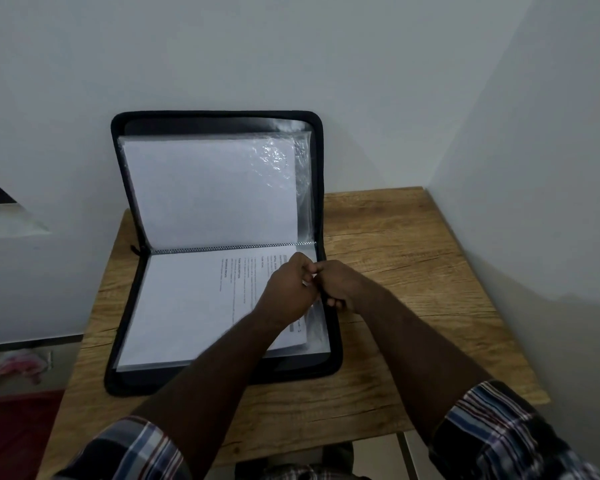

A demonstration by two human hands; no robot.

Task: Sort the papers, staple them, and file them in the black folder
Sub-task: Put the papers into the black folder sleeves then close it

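— What is in the room?
— A wooden table in a corner with white walls. The black folder lies open on it, its far half leaning up on the wall.
— Where are the papers?
— A printed page lies in the near half, inside a clear sleeve. A blank sheet is in the far half.
— And the hands?
— The left hand and right hand meet at the folder's right edge, fingers curled. Both seem to pinch the page's edge.
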